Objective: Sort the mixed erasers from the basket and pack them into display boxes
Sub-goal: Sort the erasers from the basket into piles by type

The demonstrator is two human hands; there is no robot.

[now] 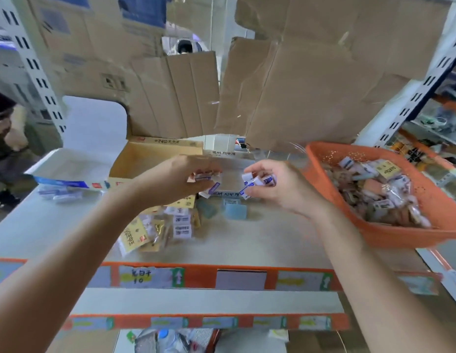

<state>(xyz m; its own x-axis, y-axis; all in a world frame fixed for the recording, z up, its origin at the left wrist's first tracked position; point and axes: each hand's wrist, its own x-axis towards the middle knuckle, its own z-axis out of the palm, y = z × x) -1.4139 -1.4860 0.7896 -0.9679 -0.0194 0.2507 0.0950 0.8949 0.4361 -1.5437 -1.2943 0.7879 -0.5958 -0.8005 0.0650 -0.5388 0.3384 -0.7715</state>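
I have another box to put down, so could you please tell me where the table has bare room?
Bare table lies front left, between the white box, the packet pile and the front edge. A smaller patch sits between the blue erasers and the orange basket. Around the display boxes it is crowded.

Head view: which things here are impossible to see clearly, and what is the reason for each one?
1. Inside of the white box: hidden behind the left hand and right hand.
2. Number of erasers in each hand: the hands cover them, and there is motion blur.
3. Right side of the orange basket: cut off by the right edge of the head view.
4. Print on the packets: too blurred to read.
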